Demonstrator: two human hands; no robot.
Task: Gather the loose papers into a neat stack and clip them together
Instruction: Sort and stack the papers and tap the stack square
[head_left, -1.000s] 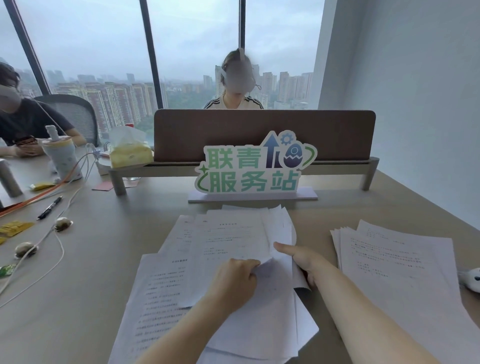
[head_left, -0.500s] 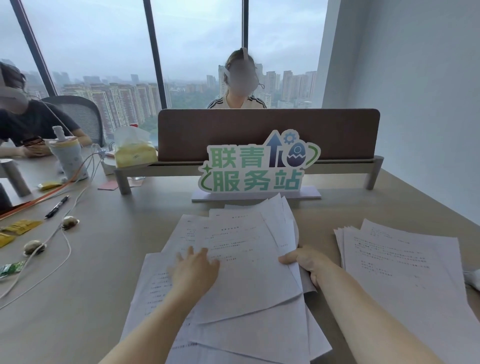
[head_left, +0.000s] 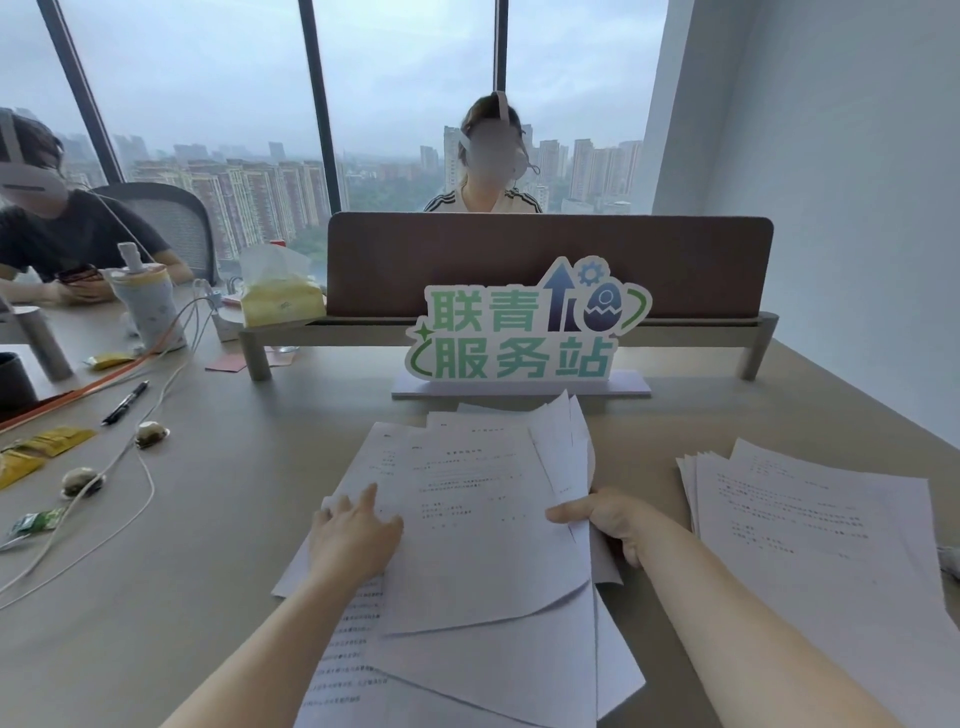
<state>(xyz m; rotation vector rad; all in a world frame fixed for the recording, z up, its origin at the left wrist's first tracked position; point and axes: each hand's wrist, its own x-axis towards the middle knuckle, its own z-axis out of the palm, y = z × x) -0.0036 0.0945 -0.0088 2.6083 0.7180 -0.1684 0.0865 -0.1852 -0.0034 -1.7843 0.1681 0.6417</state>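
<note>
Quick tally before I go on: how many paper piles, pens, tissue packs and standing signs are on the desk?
Paper piles: 2, the loose pile in the middle and the stack at the right
Pens: 1, the pen
Tissue packs: 1, the tissue pack
Standing signs: 1, the sign
Total: 5

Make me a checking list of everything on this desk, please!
Surface: tan desk, mostly bare at left.
Job's things: loose papers fanned unevenly; second pile at right; no clip seen.
Clutter: pen, tissue pack, yellow wrappers, green sign.
Grippers: left hand flat on papers; right hand pinching their right edge.
Cables: white cable loops across the desk.
Surroundings: windows, two seated people.
</note>
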